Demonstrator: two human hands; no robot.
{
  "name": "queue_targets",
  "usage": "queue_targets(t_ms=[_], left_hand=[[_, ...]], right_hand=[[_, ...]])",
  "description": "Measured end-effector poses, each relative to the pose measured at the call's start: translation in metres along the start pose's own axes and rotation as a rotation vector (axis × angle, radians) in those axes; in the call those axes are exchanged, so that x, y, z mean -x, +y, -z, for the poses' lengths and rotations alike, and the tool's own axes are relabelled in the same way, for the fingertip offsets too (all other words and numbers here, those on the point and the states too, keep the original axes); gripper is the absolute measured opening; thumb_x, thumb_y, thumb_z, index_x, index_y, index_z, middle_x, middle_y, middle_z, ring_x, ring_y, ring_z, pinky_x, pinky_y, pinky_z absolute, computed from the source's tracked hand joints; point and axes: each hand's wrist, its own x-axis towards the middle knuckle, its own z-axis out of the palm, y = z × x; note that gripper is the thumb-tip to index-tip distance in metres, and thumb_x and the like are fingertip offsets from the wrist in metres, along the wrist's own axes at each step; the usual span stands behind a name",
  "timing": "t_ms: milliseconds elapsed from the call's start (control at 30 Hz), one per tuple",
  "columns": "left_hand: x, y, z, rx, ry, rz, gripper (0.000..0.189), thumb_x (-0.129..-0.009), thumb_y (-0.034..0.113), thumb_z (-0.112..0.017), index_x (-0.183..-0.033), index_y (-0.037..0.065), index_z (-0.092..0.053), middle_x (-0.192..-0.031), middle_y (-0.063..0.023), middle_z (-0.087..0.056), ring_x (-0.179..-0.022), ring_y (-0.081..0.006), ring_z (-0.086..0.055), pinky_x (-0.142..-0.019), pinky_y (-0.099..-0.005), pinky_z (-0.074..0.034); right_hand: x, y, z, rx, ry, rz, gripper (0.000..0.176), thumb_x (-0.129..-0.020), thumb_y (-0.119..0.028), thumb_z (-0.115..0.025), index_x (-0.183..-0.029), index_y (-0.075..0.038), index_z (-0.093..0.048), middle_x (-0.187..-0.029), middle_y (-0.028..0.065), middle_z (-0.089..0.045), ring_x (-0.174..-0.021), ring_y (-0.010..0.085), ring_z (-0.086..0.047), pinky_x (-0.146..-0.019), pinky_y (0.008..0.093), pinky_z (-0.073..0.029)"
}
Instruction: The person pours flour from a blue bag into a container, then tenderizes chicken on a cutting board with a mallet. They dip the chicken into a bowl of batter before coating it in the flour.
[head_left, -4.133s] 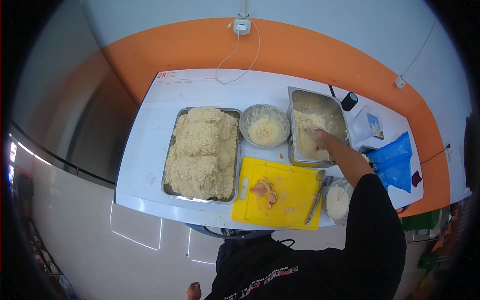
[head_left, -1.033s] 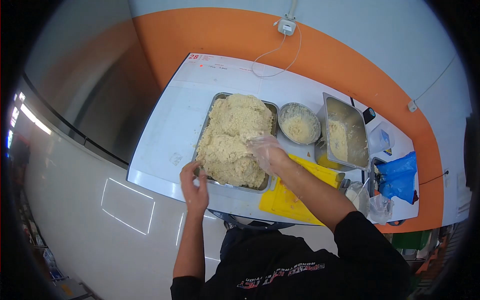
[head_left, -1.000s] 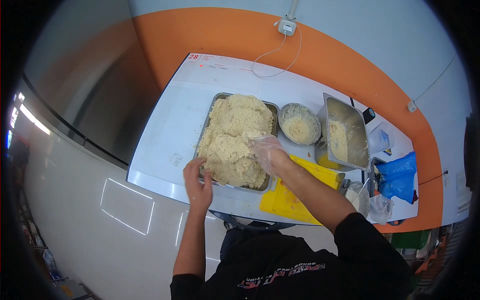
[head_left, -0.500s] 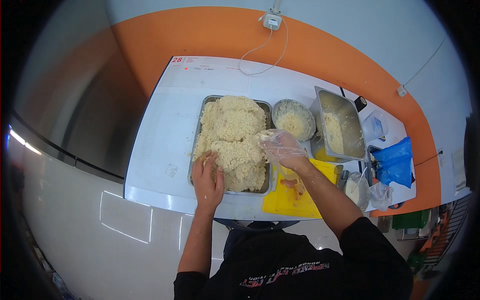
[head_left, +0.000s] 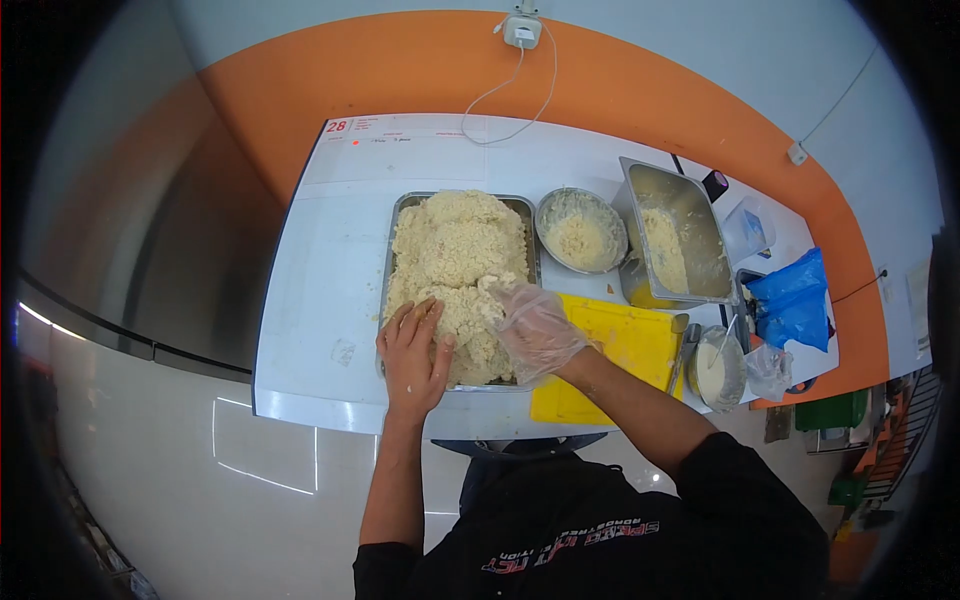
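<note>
A metal tray (head_left: 537,275) holds a high heap of crumb-coated pieces (head_left: 462,240). My bare left hand (head_left: 413,355) rests on the lower left of the heap, its fingers spread and holding nothing. On the heap's right side is my right hand (head_left: 530,325), in a clear plastic glove. Its fingertips touch a coated lump, and whether they grip it is hidden by the glove and crumbs.
To the right are a metal bowl (head_left: 582,231) with crumbs, a deep steel container (head_left: 680,230), a yellow cutting board (head_left: 620,345), a bowl of white mixture (head_left: 716,368) and a blue bag (head_left: 790,300). A cable (head_left: 552,90) hangs behind the table.
My right hand has moved left and down onto the heap. My left hand has shifted slightly onto the coated pieces. The camera view has shifted a little.
</note>
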Motion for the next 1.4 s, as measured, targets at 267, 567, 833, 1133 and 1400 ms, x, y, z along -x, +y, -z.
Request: queue_targets(t_ms=[267, 567, 833, 1133, 1400], left_hand=[[-0.011, -0.002, 0.015, -0.117, -0.081, -0.089, 0.053, -0.084, 0.028, -0.074, -0.132, 0.012, -0.061, -0.138, -0.0078, -0.055, -0.131, -0.0292, -0.046, -0.111, -0.0495, -0.025], [-0.017, 0.012, 0.031, 0.007, -0.06, -0.156, 0.049, -0.083, 0.023, -0.074, -0.128, 0.01, -0.061, -0.134, -0.0093, -0.058, -0.129, -0.0295, -0.049, -0.11, -0.0501, -0.028], [-0.041, 0.066, 0.018, 0.341, 0.027, 0.129, 0.035, -0.103, 0.017, -0.047, -0.134, 0.003, -0.057, -0.091, -0.0104, -0.07, -0.102, -0.021, -0.058, -0.096, -0.0374, -0.042], [-0.08, 0.189, -0.035, 0.214, -0.135, -0.064, 0.033, -0.099, 0.009, -0.054, -0.132, 0.007, -0.059, -0.097, -0.0101, -0.071, -0.105, -0.0231, -0.062, -0.097, -0.0392, -0.041], [-0.101, 0.284, -0.138, 0.307, -0.39, -0.061, 0.042, -0.097, 0.006, -0.056, -0.138, 0.011, -0.053, -0.099, -0.0103, -0.075, -0.089, -0.0155, -0.066, -0.075, -0.0312, -0.048]], right_hand=[[0.003, 0.003, -0.003, -0.153, 0.088, -0.047, 0.054, -0.092, -0.034, -0.055, -0.132, 0.002, -0.056, -0.101, 0.024, -0.064, -0.095, 0.0387, -0.062, -0.083, 0.0471, -0.05], [0.005, 0.013, 0.019, -0.431, 0.325, -0.085, 0.043, -0.092, -0.024, -0.055, -0.128, 0.0, -0.058, -0.103, 0.0222, -0.064, -0.102, 0.0367, -0.06, -0.086, 0.0465, -0.048], [0.031, 0.084, 0.067, -1.541, 0.72, -0.124, 0.025, -0.096, -0.024, -0.062, -0.11, -0.004, -0.067, -0.098, 0.0072, -0.07, -0.085, 0.0122, -0.063, -0.073, 0.0284, -0.05], [0.15, 0.241, 0.133, -1.356, 1.101, -0.458, 0.033, -0.1, -0.022, -0.055, -0.126, -0.003, -0.061, -0.108, 0.0057, -0.068, -0.092, 0.0137, -0.063, -0.076, 0.0267, -0.051], [0.218, 0.304, 0.081, -1.765, 0.762, -0.504, 0.056, -0.108, -0.043, -0.031, -0.146, -0.002, -0.04, -0.147, 0.015, -0.046, -0.126, 0.0287, -0.055, -0.101, 0.0414, -0.049]])
